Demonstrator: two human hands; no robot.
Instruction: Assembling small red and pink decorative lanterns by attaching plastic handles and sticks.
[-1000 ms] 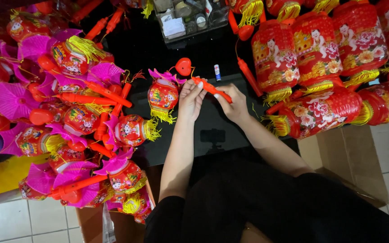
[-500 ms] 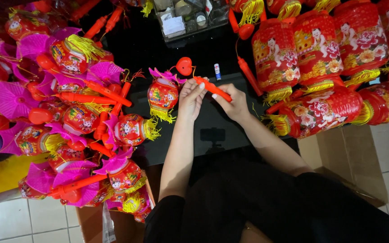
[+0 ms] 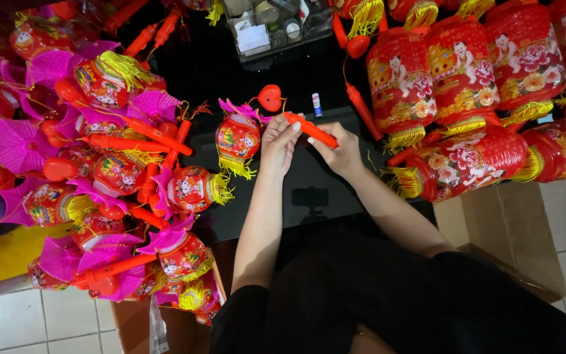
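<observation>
Both my hands meet over a dark table (image 3: 309,190). My right hand (image 3: 340,152) grips an orange-red plastic handle stick (image 3: 310,130) that runs up-left from it. My left hand (image 3: 279,141) pinches the stick's upper end with its fingertips. A thin cord runs from that end to a small red lantern (image 3: 237,139) with a pink top and yellow tassel, lying just left of my left hand. A red heart-shaped piece (image 3: 270,97) sits above the lantern.
A heap of small lanterns with pink fans and orange sticks (image 3: 106,170) fills the left. Large red cylindrical lanterns (image 3: 466,85) with yellow fringes are stacked at the right. A clear box of small parts (image 3: 276,23) stands at the far edge. A small battery (image 3: 316,105) lies nearby. Cardboard boxes (image 3: 499,229) stand on the tiled floor.
</observation>
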